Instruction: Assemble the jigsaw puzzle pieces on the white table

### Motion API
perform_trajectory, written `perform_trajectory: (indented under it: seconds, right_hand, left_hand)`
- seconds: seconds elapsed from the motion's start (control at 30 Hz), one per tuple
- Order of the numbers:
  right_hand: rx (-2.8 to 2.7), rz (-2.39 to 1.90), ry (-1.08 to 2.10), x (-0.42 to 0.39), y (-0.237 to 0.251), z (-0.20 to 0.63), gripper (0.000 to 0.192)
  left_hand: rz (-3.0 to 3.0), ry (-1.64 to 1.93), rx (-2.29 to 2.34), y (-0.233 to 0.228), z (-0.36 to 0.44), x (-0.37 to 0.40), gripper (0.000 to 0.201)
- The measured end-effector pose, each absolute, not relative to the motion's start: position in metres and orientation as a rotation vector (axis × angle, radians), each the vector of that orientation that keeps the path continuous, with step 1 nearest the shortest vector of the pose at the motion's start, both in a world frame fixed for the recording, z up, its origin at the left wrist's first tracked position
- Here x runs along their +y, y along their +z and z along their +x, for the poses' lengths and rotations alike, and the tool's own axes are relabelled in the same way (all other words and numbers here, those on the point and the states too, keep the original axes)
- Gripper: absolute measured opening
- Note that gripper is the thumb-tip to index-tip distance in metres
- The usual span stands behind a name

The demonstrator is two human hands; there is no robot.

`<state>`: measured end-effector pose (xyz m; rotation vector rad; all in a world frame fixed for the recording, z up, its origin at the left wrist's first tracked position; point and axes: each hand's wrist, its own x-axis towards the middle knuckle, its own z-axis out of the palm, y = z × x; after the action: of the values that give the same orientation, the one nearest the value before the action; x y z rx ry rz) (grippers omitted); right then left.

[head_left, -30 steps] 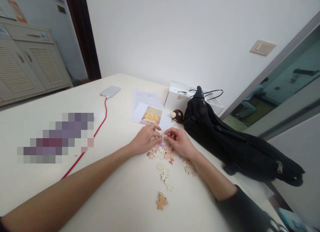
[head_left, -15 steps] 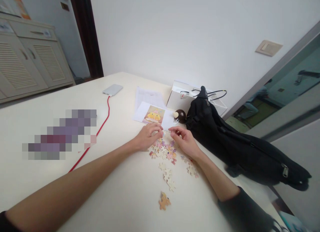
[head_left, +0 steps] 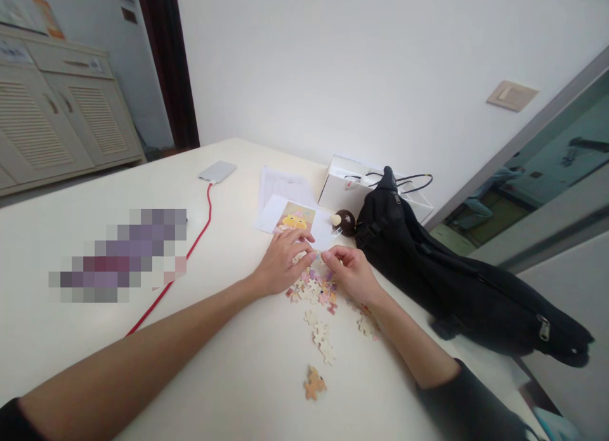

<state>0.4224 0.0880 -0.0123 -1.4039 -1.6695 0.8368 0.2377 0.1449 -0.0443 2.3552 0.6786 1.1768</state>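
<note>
A wide white table (head_left: 143, 365) fills the view, and a person seated at it works on a jigsaw with both bare hands. Along the right edge lies a black bag (head_left: 451, 269), slumped on its side, with a white box (head_left: 342, 187) behind it near the wall and a small brown round toy (head_left: 345, 221) between box and puzzle. A red cable (head_left: 190, 250) runs across the tabletop to a grey power bank (head_left: 217, 171). Two sheets of paper (head_left: 280, 187) lie beyond the hands, the nearer one carrying the reference picture (head_left: 294, 220) of a yellow figure.

The left hand (head_left: 283, 263) and the right hand (head_left: 349, 273) meet over the heap of puzzle pieces (head_left: 314, 292) in the middle of the table. Fingers of both hands are curled and pinched toward one another, tip to tip, apparently on a small piece apiece, though the pieces themselves are too small to make out. More loose pieces (head_left: 321, 339) trail toward the person, and a joined brown cluster (head_left: 314, 384) lies apart at the near edge.

Joining two pieces well appears to call for a light pinch close to the tabs, both pieces held flat and level, and a glance at the reference picture to check colour before pressing. The forearm lies just beside the pieces at the right (head_left: 367, 323), so a careless sweep could scatter them.
</note>
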Motion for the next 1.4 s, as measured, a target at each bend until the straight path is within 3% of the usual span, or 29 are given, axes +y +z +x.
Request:
perform_trajectory:
  seconds: [0.17,0.3,0.53,0.7,0.93,1.0,1.1,1.17,1.3,1.4]
  right_hand:
    - [-1.680,-1.440,0.826,0.088,-0.009,0.428,0.042]
    - [-1.754,-1.412,0.860,0.086,-0.008,0.426,0.030]
    - [-1.946,-1.373,0.529,0.082,-0.007,0.414,0.035]
    - [-1.637,-1.356,0.869,0.089,-0.007,0.423,0.035]
    - [-2.017,-1.545,0.771,0.088,0.002,0.446,0.038]
    - [-2.078,-1.575,0.697,0.088,0.001,0.448,0.042]
    - [-2.085,-1.579,0.582,0.089,-0.002,0.450,0.043]
    - [-2.074,-1.590,0.518,0.089,-0.003,0.447,0.042]
    - [-2.125,-1.576,0.453,0.085,-0.002,0.430,0.039]
    - [-2.225,-1.501,0.474,0.078,-0.001,0.411,0.029]
  left_hand:
    - [2.043,1.281,0.612,-0.046,0.232,0.163,0.024]
    - [2.109,1.188,0.548,-0.046,0.229,0.168,0.024]
    - [2.272,1.099,0.540,-0.045,0.232,0.159,0.025]
    - [2.361,1.196,0.680,-0.034,0.225,0.155,0.028]
    - [2.234,0.591,0.727,-0.038,0.207,0.177,0.042]
    - [2.279,0.521,0.851,-0.035,0.200,0.177,0.049]
    - [2.317,0.475,0.976,-0.025,0.185,0.177,0.040]
    - [2.385,0.423,0.960,-0.020,0.175,0.177,0.047]
    - [2.435,0.306,0.866,-0.015,0.165,0.175,0.032]
    - [2.380,0.287,0.823,-0.014,0.168,0.171,0.038]
